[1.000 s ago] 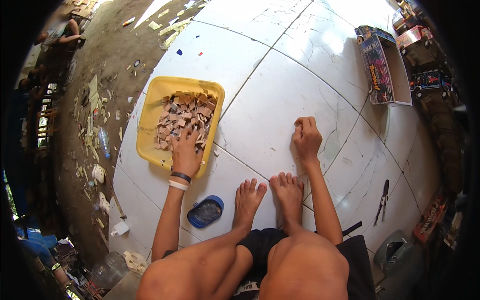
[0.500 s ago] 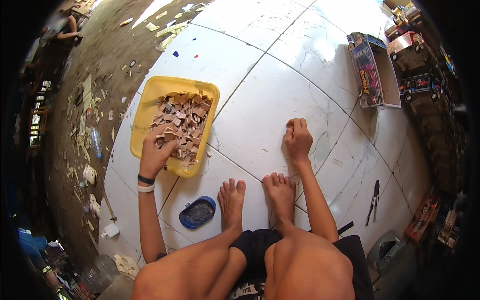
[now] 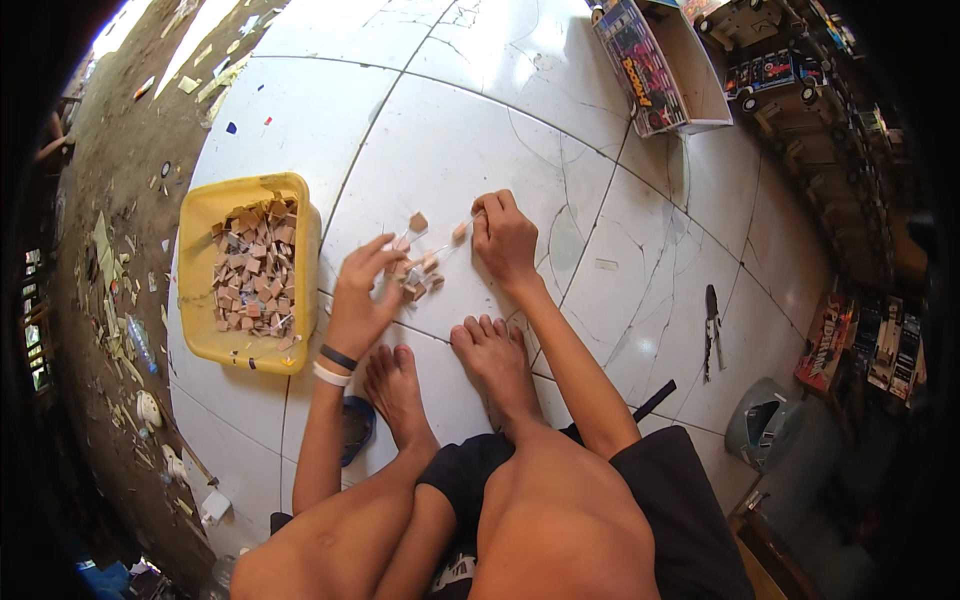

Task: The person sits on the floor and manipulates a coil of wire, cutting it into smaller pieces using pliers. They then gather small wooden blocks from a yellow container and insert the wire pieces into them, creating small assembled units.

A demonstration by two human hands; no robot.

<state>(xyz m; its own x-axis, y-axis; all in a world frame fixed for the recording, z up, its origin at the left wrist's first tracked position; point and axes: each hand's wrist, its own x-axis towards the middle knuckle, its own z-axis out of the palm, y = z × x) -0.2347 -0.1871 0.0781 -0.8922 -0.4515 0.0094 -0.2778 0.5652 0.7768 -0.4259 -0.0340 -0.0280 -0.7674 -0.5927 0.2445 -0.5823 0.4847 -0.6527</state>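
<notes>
My left hand (image 3: 362, 290) hovers over a small heap of brown wooden pieces (image 3: 412, 285) on the white tiled floor, its fingers spread. Some pieces are square blocks with thin pale sticks among them. To the right of the heap, my right hand (image 3: 507, 240) is closed, with its fingertips pinched on a thin pale stick (image 3: 474, 218). A small brown block (image 3: 459, 232) is beside those fingertips; whether it is joined to the stick I cannot tell. Left of my left hand, a yellow plastic basin (image 3: 200, 335) holds many more of these blocks.
A blue shallow dish (image 3: 356, 430) lies partly hidden beside my left foot. A colourful toy truck body (image 3: 650, 75) stands far right, with stacked toy trucks (image 3: 790, 75) beyond. A black-handled knife (image 3: 712, 330) and a grey-green container (image 3: 765, 425) are on the right. Littered bare ground borders the tiles at left.
My left hand has left the basin and moved right. Small blocks now lie on the tiles between my hands. The view has shifted right, and my right hand now pinches a stick.
</notes>
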